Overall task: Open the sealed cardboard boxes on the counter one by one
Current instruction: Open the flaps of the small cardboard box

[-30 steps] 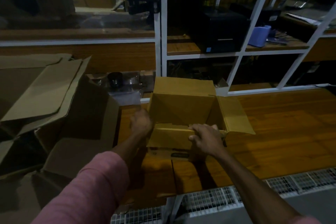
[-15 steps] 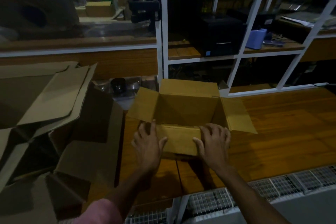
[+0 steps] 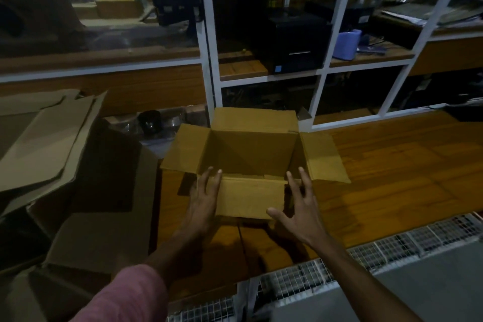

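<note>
Cardboard box: centre of frame, on wooden counter, all four flaps folded out, interior dim. Left hand: fingers spread, flat against near flap's left edge, gripping nothing. Right hand: fingers splayed, at the flap's right edge, holding nothing. Opened cardboard pile: left of frame.

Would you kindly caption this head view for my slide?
Both open hands, left hand and right hand, flank the near flap of an opened cardboard box on a wooden counter.
</note>
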